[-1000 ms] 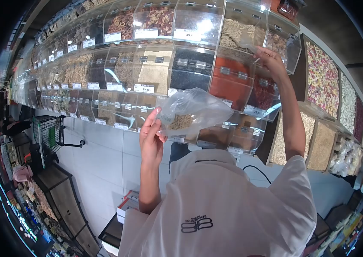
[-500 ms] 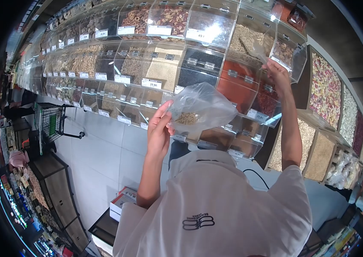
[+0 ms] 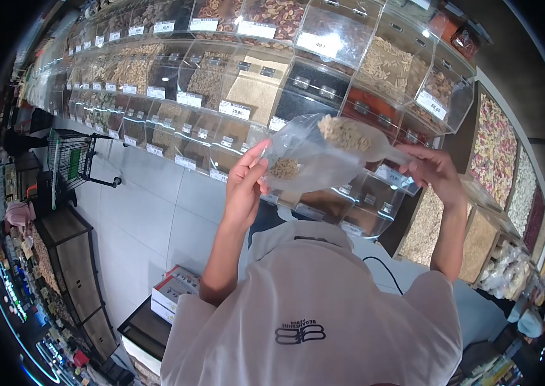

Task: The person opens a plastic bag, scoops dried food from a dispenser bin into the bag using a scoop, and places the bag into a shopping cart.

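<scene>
My left hand (image 3: 246, 183) is closed on the rim of a clear plastic bag (image 3: 317, 170), which spreads open to the right. A small heap of tan dried pieces (image 3: 283, 168) lies inside, near my fingers. In my right hand (image 3: 438, 175) is the handle of a clear plastic scoop (image 3: 389, 153), with my fingers wrapped round it. Pale, knobbly dried pieces (image 3: 344, 134) fill the scoop's bowl, which is at the bag's mouth; whether it touches the bag I cannot tell. Beyond it stands a bin of similar pale pieces (image 3: 389, 67).
Rows of clear lidded bins (image 3: 246, 80) with price labels run across the front. Open trays of dried petals (image 3: 494, 141) stand at right. A shopping cart (image 3: 69, 161) is on the tiled floor at left, and a box (image 3: 172, 293) sits low beside me.
My right hand has brought the scoop out of the upper right bin, down and left to the bag, loaded with pieces. My left hand still holds the bag.
</scene>
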Available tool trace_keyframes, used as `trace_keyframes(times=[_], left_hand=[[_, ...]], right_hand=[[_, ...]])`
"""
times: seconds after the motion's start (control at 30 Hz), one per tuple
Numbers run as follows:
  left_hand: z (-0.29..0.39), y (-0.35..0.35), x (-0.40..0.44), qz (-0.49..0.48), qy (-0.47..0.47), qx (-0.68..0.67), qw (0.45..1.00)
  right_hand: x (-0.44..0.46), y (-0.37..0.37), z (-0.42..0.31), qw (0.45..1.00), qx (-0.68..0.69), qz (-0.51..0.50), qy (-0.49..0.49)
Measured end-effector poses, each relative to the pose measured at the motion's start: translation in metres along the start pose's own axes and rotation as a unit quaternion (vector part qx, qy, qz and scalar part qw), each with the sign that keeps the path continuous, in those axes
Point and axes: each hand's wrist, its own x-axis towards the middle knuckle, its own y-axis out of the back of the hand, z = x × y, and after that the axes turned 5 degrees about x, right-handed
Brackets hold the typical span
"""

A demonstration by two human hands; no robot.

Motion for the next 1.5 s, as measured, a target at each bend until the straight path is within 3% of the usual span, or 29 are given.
trace_keyframes(times=[0.03,0.1,0.17,0.23,0.43,0.53,0.57,0.63,0.7,0.77,0.83,0.93,1.03,1.17,1.2,1.3,1.4,1.5], left_hand=[[-0.001,0.001,0.0,0.0,-0.004,0.0,1.0],[0.0,0.0,-0.003,0.006,-0.003,-0.008,1.0],[-0.002,0.001,-0.006,0.005,-0.001,-0.014,1.0],[-0.003,0.006,-0.007,-0.005,-0.003,-0.018,1.0],[0.001,0.01,-0.01,0.017,-0.008,-0.01,1.0],[0.003,0.01,-0.009,0.027,-0.002,-0.021,0.999],[0.004,0.009,-0.007,0.028,0.001,-0.023,0.999],[0.005,0.006,-0.004,0.031,0.007,-0.026,0.999],[0.006,0.002,-0.001,0.035,0.009,-0.017,0.999],[0.009,-0.002,0.001,0.056,0.022,0.002,0.998],[0.009,-0.002,0.003,0.053,0.022,-0.006,0.998],[0.009,-0.002,0.005,0.059,0.021,-0.002,0.998],[0.01,0.001,0.005,0.059,0.02,-0.002,0.998],[0.007,0.001,0.006,0.068,0.032,-0.013,0.997],[0.007,0.0,0.008,0.071,0.033,-0.014,0.997],[0.007,-0.004,0.013,0.069,0.033,-0.012,0.997],[0.005,-0.008,0.015,0.057,0.04,0.0,0.998],[0.002,-0.011,0.016,0.042,0.043,-0.01,0.998]], right_hand=[[0.0,-0.008,-0.003,0.999,-0.026,-0.015,-0.02],[0.007,-0.039,0.004,0.986,-0.084,-0.033,0.137],[0.014,-0.065,-0.003,0.918,-0.326,-0.066,0.215],[0.016,-0.089,0.0,0.848,-0.456,-0.072,0.26],[0.012,-0.047,-0.028,0.906,-0.319,-0.009,0.277],[0.014,-0.009,-0.043,0.93,-0.293,0.129,0.182],[0.023,0.004,-0.044,0.92,-0.302,0.193,0.157],[0.051,0.032,-0.037,0.846,-0.424,0.26,0.192],[0.086,0.062,-0.019,0.782,-0.519,0.309,0.151],[0.125,0.082,-0.007,0.735,-0.588,0.309,0.137],[0.162,0.087,-0.016,0.716,-0.653,0.247,0.004],[0.207,0.124,0.021,0.715,-0.643,0.229,0.15],[0.2,0.13,-0.01,0.769,-0.622,0.117,0.087],[0.191,0.15,0.001,0.846,-0.514,0.0,0.141],[0.19,0.146,0.007,0.848,-0.49,0.018,0.199],[0.189,0.142,0.002,0.951,-0.307,-0.028,0.004],[0.175,0.127,0.009,0.984,-0.165,0.025,-0.069],[0.167,0.118,0.033,0.992,-0.024,0.094,-0.077]])
